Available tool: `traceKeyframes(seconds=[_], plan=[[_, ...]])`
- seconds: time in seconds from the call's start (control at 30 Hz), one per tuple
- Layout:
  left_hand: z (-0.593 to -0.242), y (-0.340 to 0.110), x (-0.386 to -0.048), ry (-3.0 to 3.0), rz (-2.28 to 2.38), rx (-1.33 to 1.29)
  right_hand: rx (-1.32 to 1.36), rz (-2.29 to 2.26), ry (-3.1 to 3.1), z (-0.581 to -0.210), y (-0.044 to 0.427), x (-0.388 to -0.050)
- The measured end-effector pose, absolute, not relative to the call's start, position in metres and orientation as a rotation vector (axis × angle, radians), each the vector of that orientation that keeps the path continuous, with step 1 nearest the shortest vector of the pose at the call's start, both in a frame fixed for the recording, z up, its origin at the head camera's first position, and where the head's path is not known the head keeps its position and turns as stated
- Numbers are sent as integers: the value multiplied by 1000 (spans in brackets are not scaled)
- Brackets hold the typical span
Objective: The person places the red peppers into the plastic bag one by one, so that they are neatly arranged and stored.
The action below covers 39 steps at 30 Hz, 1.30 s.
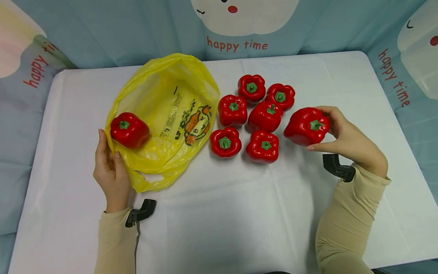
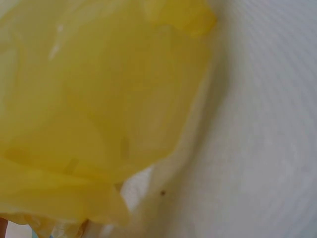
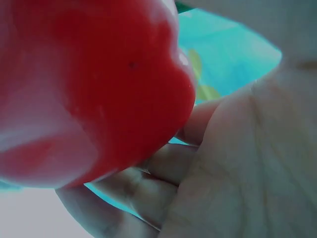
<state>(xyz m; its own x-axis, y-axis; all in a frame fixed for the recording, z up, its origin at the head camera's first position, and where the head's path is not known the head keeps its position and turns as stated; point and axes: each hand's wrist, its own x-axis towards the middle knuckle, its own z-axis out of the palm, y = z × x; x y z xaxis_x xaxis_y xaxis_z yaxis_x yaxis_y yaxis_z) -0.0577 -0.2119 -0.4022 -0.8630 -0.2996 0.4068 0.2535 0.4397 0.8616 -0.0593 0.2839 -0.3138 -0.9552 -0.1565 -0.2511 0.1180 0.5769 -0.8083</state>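
A yellow plastic bag (image 1: 174, 87) lies with its mouth spread, one red pepper (image 1: 129, 130) inside at its left. My left hand (image 1: 113, 173) holds the bag's lower left edge between thumb and fingers; in the left wrist view the yellow plastic (image 2: 99, 89) fills the left side. My right hand (image 1: 349, 140) grips another red pepper (image 1: 304, 127), fingers behind and thumb in front, right of the group. In the right wrist view that pepper (image 3: 99, 89) rests against the fingers (image 3: 153, 188). Several red peppers (image 1: 262, 146) with green stems stand between bag and right hand.
A white-covered table (image 1: 219, 220) carries everything. Blue curtains (image 1: 154, 30) with printed faces and lettering hang behind and at both sides. A dark object shows at the table's front edge. Each wrist wears a black mount (image 1: 141, 213).
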Motion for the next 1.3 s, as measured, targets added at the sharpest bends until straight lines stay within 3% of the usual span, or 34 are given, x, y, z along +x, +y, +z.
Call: traceKeyframes(seconds=[0.57, 0.97, 1.3], plan=[[-403, -214, -56, -2182, -1407, 40, -229, -1598, 2569, -284, 258, -46], [-384, -202, -50, -2178, -1406, 33, -209, -1888, 2426, -272, 232, -40], [-405, -213, -57, -2187, -1388, 21, -419, -2042, 2352, -272, 206, -41]])
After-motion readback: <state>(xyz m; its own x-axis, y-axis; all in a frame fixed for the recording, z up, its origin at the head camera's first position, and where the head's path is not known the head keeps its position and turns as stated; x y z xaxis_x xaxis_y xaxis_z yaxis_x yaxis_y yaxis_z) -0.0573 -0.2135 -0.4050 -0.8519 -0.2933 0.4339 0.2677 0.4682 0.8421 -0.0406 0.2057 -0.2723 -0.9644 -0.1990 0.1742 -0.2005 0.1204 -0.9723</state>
